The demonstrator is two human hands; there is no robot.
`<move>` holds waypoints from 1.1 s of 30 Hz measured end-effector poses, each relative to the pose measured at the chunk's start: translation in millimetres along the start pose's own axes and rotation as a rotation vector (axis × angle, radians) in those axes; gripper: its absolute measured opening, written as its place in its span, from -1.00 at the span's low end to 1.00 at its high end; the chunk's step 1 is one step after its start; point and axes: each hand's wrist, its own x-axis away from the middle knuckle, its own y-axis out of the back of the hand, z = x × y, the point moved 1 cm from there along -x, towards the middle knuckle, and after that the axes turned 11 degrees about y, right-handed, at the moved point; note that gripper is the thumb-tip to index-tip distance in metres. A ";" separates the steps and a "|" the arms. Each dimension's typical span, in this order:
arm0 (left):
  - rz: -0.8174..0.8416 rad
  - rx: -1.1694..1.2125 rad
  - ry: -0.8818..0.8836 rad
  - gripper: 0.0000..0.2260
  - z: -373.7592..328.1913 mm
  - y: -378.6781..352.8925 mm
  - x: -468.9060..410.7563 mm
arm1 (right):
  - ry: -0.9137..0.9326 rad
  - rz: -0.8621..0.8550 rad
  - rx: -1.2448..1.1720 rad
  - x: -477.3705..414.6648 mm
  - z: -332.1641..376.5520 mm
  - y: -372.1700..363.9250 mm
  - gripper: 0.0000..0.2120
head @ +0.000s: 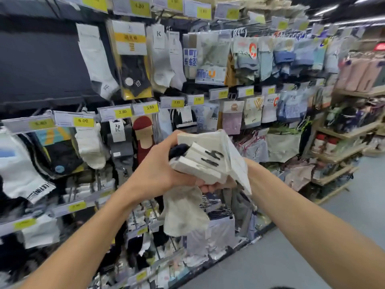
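Two hands on it: my left hand [160, 163] wraps the bundle of white knitted socks with black lettering [205, 161] from the rack side, fingers curled round the folded cuffs. My right hand [215, 185] cups it from below, fingers pinching the fabric. The bundle is up in front of the hanging sock rack [145, 109], its long axis dropping straight down, cream toe [183, 213] dangling. Left looks nearer the pegs.

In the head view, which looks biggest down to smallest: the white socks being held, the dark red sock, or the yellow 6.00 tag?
1. white socks, though nearness to the camera enlarges them
2. dark red sock
3. yellow 6.00 tag
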 end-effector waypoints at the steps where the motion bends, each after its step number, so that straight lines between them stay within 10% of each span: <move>1: -0.052 0.057 0.011 -0.39 0.7 0.6 3.6 | -0.009 0.049 -0.040 -0.5 4.2 -4.4 -0.86; 10: -0.401 0.480 0.069 -0.59 -3.9 26.4 16.1 | 0.406 -0.102 0.432 13.6 39.5 -31.3 -0.81; 15: -0.383 0.506 0.107 -0.68 -16.5 41.4 21.6 | 0.812 -0.142 0.159 14.5 58.8 -36.8 -0.62; 19: -0.314 0.539 0.123 -0.69 -19.4 43.0 27.2 | 0.863 -0.237 0.145 8.0 61.8 -52.5 -0.85; 33: -0.247 1.114 0.255 -0.44 4.0 55.5 56.0 | 1.087 -0.395 -0.119 -1.8 80.0 -83.7 -0.68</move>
